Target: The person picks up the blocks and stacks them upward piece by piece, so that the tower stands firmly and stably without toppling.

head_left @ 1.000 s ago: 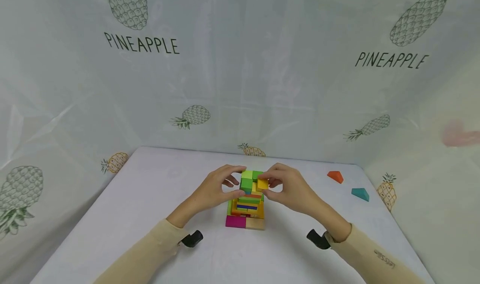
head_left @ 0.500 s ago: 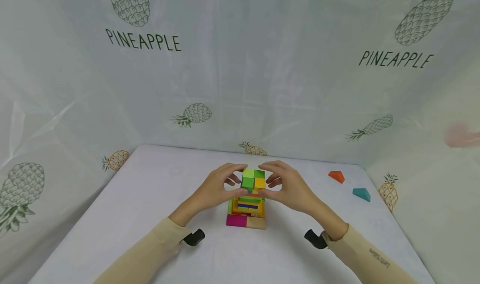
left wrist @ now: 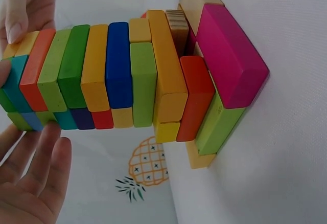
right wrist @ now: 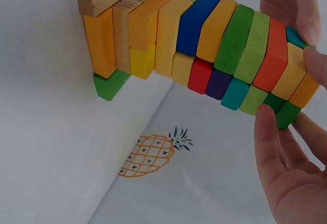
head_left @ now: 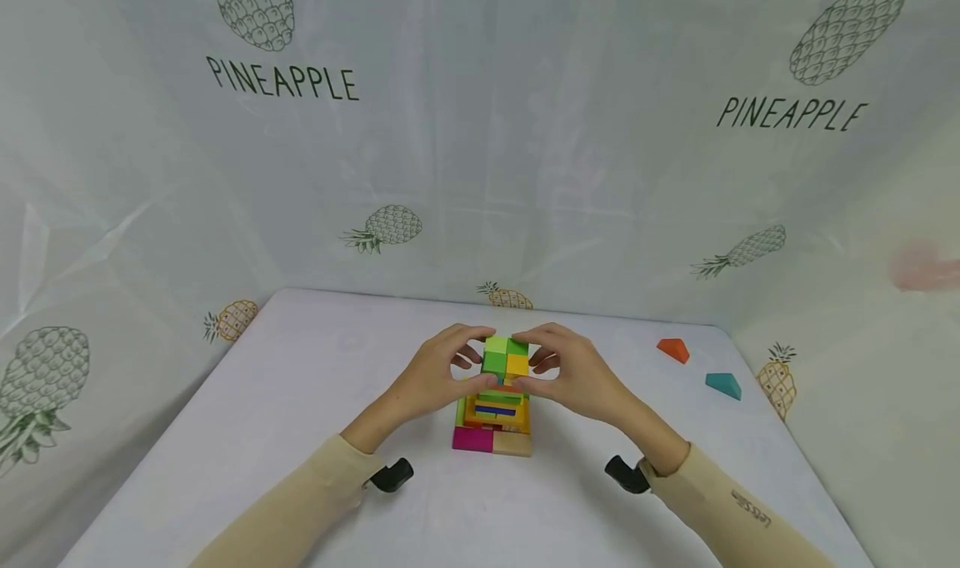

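Note:
A tall tower of coloured wooden blocks (head_left: 498, 398) stands on the table. My left hand (head_left: 423, 378) holds the left of its top, thumb in front on a green block (head_left: 494, 361) and fingertips behind, touching a light green one. Opposite it, my right hand (head_left: 581, 374) has its thumb on a yellow block (head_left: 517, 364) at the top front, with fingers on green blocks behind. Both wrist views show the two-wide layers, including a blue block (left wrist: 119, 65) and an orange-red block (right wrist: 272, 55). The top layer sits nearly flush.
A wider base carries the tower, with a magenta block (head_left: 472, 440) and a natural wood block (head_left: 512, 444) in front. An orange-red piece (head_left: 673, 350) and a teal piece (head_left: 723, 385) lie on the white table (head_left: 337, 343) at the right. A pineapple-print curtain (head_left: 525, 135) hangs behind.
The yellow block, pinched out at the tower's right a second ago, now sits against the green block. My right fingers spread, then closed in from back and front. The left hand stays nearly still.

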`<state>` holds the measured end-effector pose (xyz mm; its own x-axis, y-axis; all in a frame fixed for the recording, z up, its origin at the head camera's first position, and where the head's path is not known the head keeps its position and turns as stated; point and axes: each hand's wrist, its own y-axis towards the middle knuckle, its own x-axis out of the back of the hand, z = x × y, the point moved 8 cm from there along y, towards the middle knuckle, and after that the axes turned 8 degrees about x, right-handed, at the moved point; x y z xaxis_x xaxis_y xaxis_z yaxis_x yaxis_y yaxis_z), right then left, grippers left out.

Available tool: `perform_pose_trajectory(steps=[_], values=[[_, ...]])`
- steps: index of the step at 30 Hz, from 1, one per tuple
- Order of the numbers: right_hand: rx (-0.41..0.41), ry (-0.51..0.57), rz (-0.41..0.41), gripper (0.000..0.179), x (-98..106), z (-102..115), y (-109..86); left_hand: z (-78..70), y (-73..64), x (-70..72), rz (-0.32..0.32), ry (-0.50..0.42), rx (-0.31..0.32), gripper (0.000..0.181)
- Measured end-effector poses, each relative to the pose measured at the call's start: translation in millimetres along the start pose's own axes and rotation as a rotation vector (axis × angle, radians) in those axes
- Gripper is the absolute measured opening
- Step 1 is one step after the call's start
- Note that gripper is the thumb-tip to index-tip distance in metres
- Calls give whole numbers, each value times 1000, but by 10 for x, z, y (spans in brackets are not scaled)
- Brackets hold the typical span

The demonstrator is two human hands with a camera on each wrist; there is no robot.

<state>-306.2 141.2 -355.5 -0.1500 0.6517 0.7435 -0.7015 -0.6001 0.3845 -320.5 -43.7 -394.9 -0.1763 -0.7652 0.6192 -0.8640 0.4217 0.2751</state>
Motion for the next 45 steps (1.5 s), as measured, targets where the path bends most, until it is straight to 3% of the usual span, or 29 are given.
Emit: perform_pose_trajectory(steps=[12,21,45], values=[[7,22,20,61,-2,-63,26,-7,3,3,6,22,-12,66],[5,59,57,77,-26,-94,-12,27,9,-1,15,38,7,77],[-4,16,82,74,-71,-125,21,-5,19,-19,-1,53,8,74]])
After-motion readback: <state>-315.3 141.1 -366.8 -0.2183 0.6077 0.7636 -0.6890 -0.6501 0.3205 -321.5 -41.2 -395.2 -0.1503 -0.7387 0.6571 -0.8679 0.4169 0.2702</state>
